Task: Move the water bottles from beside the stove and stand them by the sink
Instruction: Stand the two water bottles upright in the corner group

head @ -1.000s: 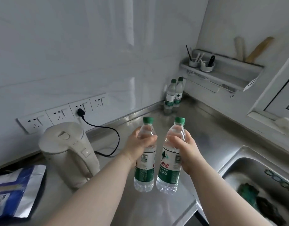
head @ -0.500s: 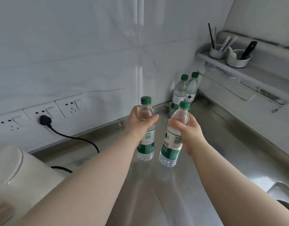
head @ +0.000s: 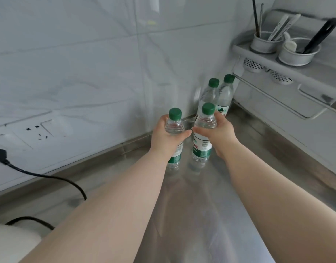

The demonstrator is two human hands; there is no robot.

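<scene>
Four green-capped water bottles show on the steel counter (head: 210,215). The left hand (head: 166,138) is wrapped around the shoulder of the left held bottle (head: 174,126), thumb and fingers closed around the plastic just under the cap. The right hand (head: 220,133) clasps the right held bottle (head: 203,137) the same way, fingers curled over its neck. Both bottles are upright, close side by side, and the thumb tips of the two hands nearly meet between them. Whether their bases rest on the counter or hover just above it cannot be told; faint reflections lie beneath them.

Farther off, in the corner where the two walls meet, stand the other two bottles: the far left bottle (head: 209,95) and the far right bottle (head: 226,93), touching or nearly so. The right held bottle partly covers the far left one from this view.

The tiled wall (head: 87,63) borders the counter's far left edge, with sockets (head: 36,130) and a black cable (head: 49,175) trailing onto the surface to the left. On the right a wall rack (head: 277,86) overhangs the counter's far right side, carrying two utensil cups (head: 265,43). The near middle of the counter, between and below the forearms, is bare steel. A pale rounded object (head: 11,242) sits at the near left corner.
</scene>
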